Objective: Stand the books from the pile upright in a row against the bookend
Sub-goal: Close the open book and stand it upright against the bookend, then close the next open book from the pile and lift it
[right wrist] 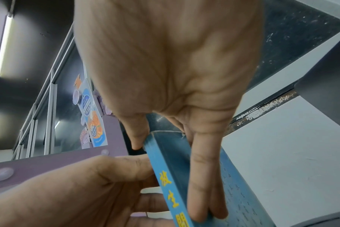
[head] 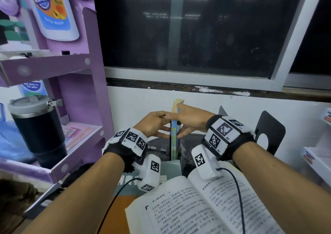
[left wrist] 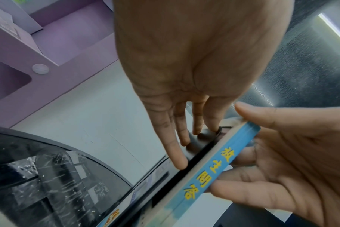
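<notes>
Left of the black bookend (head: 270, 124), the blue-spined book (head: 174, 135) stands upright between both hands. The right hand (head: 189, 121) has it in a pinching grip; the left hand (head: 152, 124) presses straight fingers on its left face.

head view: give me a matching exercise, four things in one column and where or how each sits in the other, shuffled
Things:
1. blue-spined book
2. open book
3. black tumbler
4. black bookend

Places or states:
a. far left, lid on
b. upright between the left hand and the right hand
c. standing to the right of both hands
d. lying flat nearest the camera, pages showing

Pairs: 1-b, 2-d, 3-a, 4-c
</notes>
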Demonstrator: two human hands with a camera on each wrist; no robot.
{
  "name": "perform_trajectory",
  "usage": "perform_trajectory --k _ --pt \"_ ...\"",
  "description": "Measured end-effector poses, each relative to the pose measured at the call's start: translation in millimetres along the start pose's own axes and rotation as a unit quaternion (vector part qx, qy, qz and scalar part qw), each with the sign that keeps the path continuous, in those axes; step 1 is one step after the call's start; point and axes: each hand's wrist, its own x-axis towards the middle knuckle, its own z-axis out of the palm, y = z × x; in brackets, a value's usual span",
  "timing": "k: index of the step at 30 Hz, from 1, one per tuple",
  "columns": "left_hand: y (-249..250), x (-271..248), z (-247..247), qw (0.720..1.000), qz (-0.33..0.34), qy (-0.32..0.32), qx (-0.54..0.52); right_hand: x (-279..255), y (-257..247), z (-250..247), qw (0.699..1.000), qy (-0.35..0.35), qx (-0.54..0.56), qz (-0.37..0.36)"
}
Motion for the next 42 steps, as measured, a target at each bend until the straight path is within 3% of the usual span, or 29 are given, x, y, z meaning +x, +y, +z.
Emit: perform_trajectory --k 11,20,28,33,37,42 --pt "0 -16 -8 0.999 -0.037 0.022 0.011 -26 4 -6 1.000 0.006 -0.006 0.008" --pt "9 -65 -11 0.997 -0.060 0.029 0.043 -100 5 -16 0.983 0.013 -0.179 0.035" --pt "10 -115 4 0.987 -0.114 0.007 0.113 -172 27 -17 0.966 0.027 -0.245 0.073" --pt "10 -136 20 0.970 -0.168 -0.023 0.175 -204 41 -17 0.953 0.017 -0.288 0.097" --pt "7 -148 30 0.941 -0.215 -0.056 0.256 -220 57 -21 0.943 0.010 -0.302 0.138" --pt "12 -160 37 0.921 -0.223 -0.067 0.312 -234 74 -24 0.954 0.007 -0.245 0.172"
